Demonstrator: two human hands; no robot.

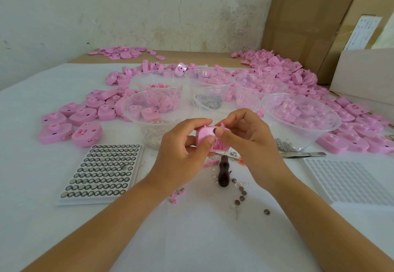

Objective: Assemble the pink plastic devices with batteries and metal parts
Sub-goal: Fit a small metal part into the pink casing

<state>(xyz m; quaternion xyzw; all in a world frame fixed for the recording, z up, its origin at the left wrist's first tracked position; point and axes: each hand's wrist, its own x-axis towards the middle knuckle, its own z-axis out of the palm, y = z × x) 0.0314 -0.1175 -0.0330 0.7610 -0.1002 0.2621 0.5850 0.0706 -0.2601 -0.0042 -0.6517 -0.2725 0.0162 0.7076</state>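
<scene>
A pink plastic device point(205, 135) is held above the table's middle. My left hand point(181, 150) grips it from the left, fingers over its top and thumb on its face. My right hand point(245, 139) pinches its right side, thumb pressing near a small dark opening. A white tray of button batteries point(102, 171) lies at the left. Loose batteries point(242, 195) are scattered below my hands. A clear bowl of small metal parts point(153, 130) stands just behind my left hand.
A dark-handled tool point(223, 172) and metal tweezers point(302, 154) lie on the white table cover. Several clear bowls point(300, 118) hold pink pieces. Piles of pink devices point(72, 122) spread left, back and right. An empty white tray point(349, 180) sits at right; cardboard boxes point(315, 19) stand behind.
</scene>
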